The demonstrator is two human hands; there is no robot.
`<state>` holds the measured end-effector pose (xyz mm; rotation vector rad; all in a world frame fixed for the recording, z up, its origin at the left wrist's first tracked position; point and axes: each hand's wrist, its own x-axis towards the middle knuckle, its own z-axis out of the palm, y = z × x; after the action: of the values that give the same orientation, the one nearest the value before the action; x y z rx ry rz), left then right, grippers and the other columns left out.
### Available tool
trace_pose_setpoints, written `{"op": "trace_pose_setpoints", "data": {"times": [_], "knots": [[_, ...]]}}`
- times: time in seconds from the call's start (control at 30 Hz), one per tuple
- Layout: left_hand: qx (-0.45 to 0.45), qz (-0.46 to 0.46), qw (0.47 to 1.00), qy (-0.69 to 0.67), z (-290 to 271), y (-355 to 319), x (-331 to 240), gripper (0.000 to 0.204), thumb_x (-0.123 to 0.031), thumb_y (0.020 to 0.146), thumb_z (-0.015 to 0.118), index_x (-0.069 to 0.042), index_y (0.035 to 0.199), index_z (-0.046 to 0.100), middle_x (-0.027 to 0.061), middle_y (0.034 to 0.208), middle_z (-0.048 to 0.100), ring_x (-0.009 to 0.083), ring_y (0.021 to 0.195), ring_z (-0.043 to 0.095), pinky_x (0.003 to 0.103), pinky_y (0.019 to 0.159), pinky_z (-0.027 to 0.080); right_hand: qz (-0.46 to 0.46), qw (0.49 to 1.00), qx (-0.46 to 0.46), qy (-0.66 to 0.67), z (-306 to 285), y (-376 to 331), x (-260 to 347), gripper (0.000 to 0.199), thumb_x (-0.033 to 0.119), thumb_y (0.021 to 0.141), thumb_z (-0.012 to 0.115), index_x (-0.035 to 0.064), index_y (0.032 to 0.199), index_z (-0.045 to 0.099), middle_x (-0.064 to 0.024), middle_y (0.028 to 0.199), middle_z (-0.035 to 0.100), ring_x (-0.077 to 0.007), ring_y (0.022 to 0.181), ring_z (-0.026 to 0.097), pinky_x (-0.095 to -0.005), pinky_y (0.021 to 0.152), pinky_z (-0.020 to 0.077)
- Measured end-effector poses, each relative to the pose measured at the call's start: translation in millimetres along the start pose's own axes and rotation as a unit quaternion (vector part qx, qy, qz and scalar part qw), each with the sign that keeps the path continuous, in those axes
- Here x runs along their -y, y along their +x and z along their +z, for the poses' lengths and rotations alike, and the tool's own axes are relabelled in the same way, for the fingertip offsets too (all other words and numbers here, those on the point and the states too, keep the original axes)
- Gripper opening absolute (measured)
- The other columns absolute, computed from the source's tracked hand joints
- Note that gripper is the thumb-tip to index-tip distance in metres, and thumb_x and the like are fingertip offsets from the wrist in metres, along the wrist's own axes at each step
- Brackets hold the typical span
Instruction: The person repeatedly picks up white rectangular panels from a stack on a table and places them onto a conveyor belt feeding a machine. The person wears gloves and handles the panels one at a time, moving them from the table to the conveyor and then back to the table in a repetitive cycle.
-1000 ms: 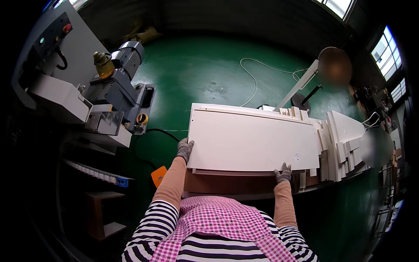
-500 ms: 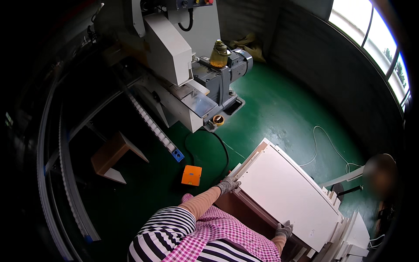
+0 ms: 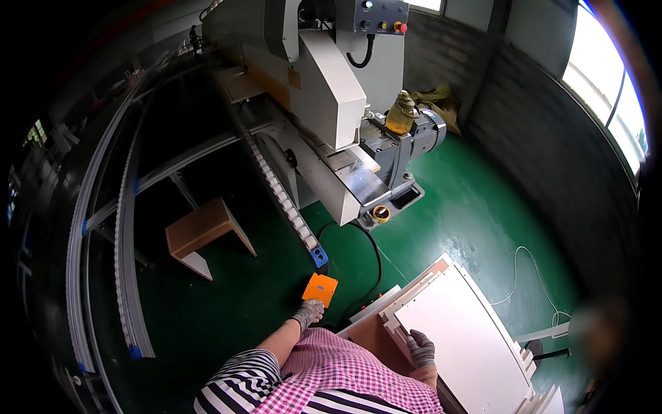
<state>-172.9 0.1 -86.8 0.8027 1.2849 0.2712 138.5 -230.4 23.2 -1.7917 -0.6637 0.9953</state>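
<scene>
Both my hands wear grey gloves. My left hand (image 3: 309,314) has come off the white panels and hangs in front of an orange box (image 3: 321,288) standing on the floor; whether it touches the box I cannot tell. Its fingers are loosely bent, with nothing visible in them. Over the near edge of the top white panel (image 3: 455,324) lies my right hand (image 3: 420,348), fingers stretched along the surface. That panel tops a stack of panels, some with brown faces (image 3: 376,338).
A large white and grey machine (image 3: 338,96) with a control box (image 3: 379,17) and a motor (image 3: 429,131) stands ahead. Roller rails (image 3: 286,203) run on the left. Between them sits a brown bent-shaped piece (image 3: 200,231). A white cable (image 3: 514,276) lies on the green floor.
My left hand has left the panel corner and moved left toward the orange box. The right hand has moved up and left along the top panel. My view has turned left.
</scene>
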Motion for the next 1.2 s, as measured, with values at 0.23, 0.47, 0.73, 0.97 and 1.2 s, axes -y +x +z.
{"op": "trace_pose_setpoints", "data": {"times": [0.23, 0.47, 0.73, 0.97, 1.2], "knots": [[-0.116, -0.040, 0.990, -0.074, -40.3, 0.8, 38.6, 0.011, -0.020, 0.089, 0.055, -0.010, 0.093, 0.056, 0.0021, 0.070, 0.056, 0.0142, 0.052, 0.053, 0.031, 0.046, 0.047, -0.021, 0.990, 0.098, -0.101, 40.7, -4.0, 43.7, 0.030, 0.011, 0.084, 0.062, 0.0021, 0.113, 0.061, -0.0085, 0.102, 0.065, -0.0149, 0.096, 0.059, -0.0279, 0.086, 0.0453], [-0.087, -0.074, 0.993, 0.023, -47.3, 27.1, 75.4, 0.013, -0.021, 0.088, 0.055, -0.009, 0.086, 0.061, 0.0043, 0.074, 0.060, 0.0189, 0.058, 0.057, 0.036, 0.051, 0.049, 0.024, 0.991, 0.127, -0.044, 59.2, -2.3, 44.6, 0.032, 0.008, 0.083, 0.064, 0.0005, 0.114, 0.060, -0.0074, 0.108, 0.063, -0.0151, 0.100, 0.058, -0.0263, 0.088, 0.0449], [0.060, 0.159, 0.653, 0.738, -50.7, 89.4, 134.9, 0.022, -0.023, 0.084, 0.053, -0.010, 0.093, 0.067, 0.0103, 0.095, 0.066, 0.0248, 0.086, 0.064, 0.039, 0.069, 0.052, 0.041, 0.987, 0.150, -0.034, 66.7, 5.9, 34.2, 0.034, 0.004, 0.083, 0.063, 0.0002, 0.116, 0.058, -0.0081, 0.110, 0.062, -0.0165, 0.103, 0.057, -0.0269, 0.091, 0.0439], [-0.053, -0.110, 0.984, 0.133, -49.8, 52.8, 104.5, 0.026, -0.028, 0.089, 0.048, -0.009, 0.092, 0.066, 0.0066, 0.082, 0.066, 0.0243, 0.074, 0.063, 0.038, 0.063, 0.051, 0.050, 0.988, 0.143, -0.041, 68.2, 1.7, 40.2, 0.031, 0.005, 0.084, 0.062, 0.0002, 0.115, 0.059, -0.0085, 0.111, 0.062, -0.0173, 0.105, 0.056, -0.0279, 0.092, 0.0425], [-0.021, 0.253, 0.654, 0.713, -61.7, 64.4, 106.9, 0.022, -0.030, 0.076, 0.057, -0.011, 0.070, 0.067, 0.0100, 0.074, 0.066, 0.0269, 0.066, 0.063, 0.039, 0.058, 0.050, 0.049, 0.985, 0.161, -0.039, 76.0, 7.5, 37.6, 0.031, 0.005, 0.084, 0.062, 0.0019, 0.116, 0.059, -0.0083, 0.111, 0.062, -0.0173, 0.107, 0.055, -0.0289, 0.094, 0.0410]]}}
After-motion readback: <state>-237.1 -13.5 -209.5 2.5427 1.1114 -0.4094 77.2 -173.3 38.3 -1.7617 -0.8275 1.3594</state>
